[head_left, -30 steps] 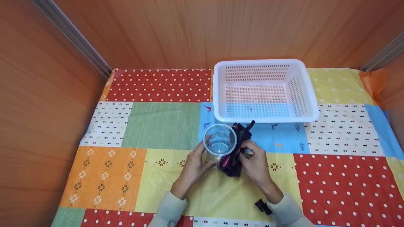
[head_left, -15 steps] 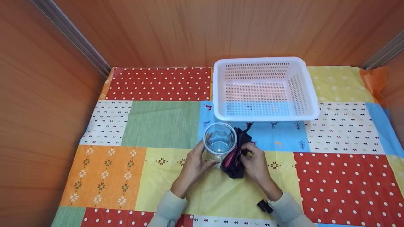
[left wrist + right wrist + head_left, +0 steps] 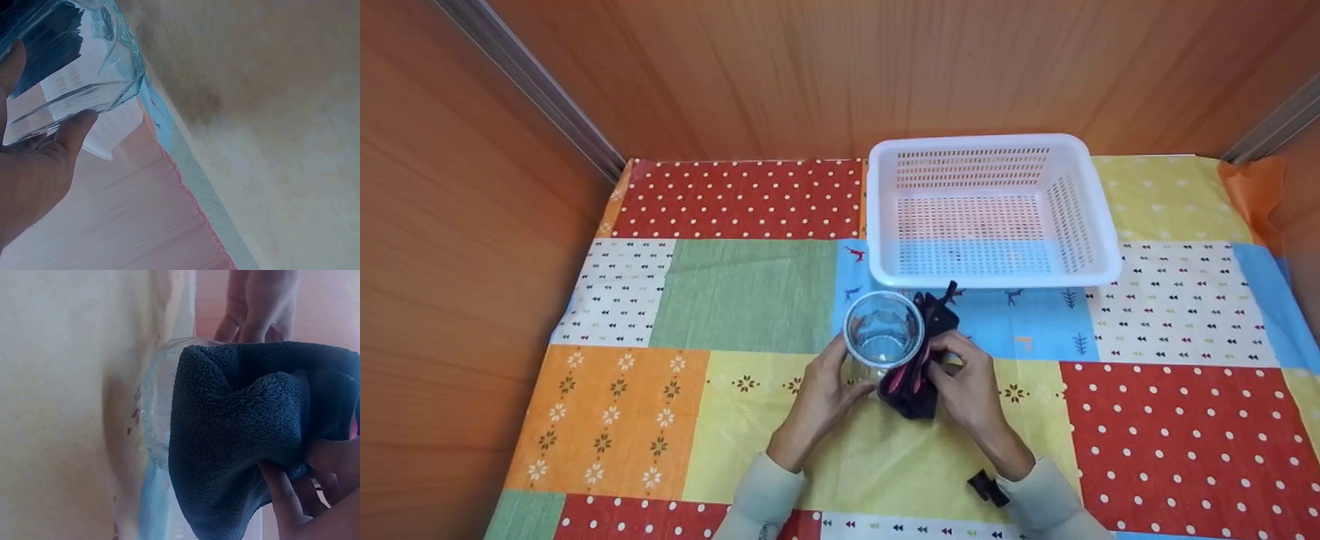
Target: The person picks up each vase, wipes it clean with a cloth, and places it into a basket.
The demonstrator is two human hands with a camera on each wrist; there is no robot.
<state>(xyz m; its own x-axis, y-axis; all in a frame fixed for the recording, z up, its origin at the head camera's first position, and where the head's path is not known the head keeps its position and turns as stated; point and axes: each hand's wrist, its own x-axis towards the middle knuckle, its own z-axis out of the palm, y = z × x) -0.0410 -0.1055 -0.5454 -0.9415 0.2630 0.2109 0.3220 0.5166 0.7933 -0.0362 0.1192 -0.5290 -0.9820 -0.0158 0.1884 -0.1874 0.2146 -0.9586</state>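
A clear glass jar stands mouth up in front of the basket, in the middle of the head view. My left hand grips its left side, thumb at the near side; the left wrist view shows fingers and thumb round the faceted glass. Against the jar's right side lies a bunched dark cloth with pink showing in its folds. My right hand pinches this cloth from the right. Seen from the right wrist, the fluffy cloth covers much of the jar.
A white perforated plastic basket stands behind the jar, towards the back wooden wall. The patchwork tablecloth covers the table. A small black piece lies beside the right sleeve.
The cloth has slid slightly towards me along the jar's side and then back away, its folds shifting with my right fingers. The left hand and jar stay in place.
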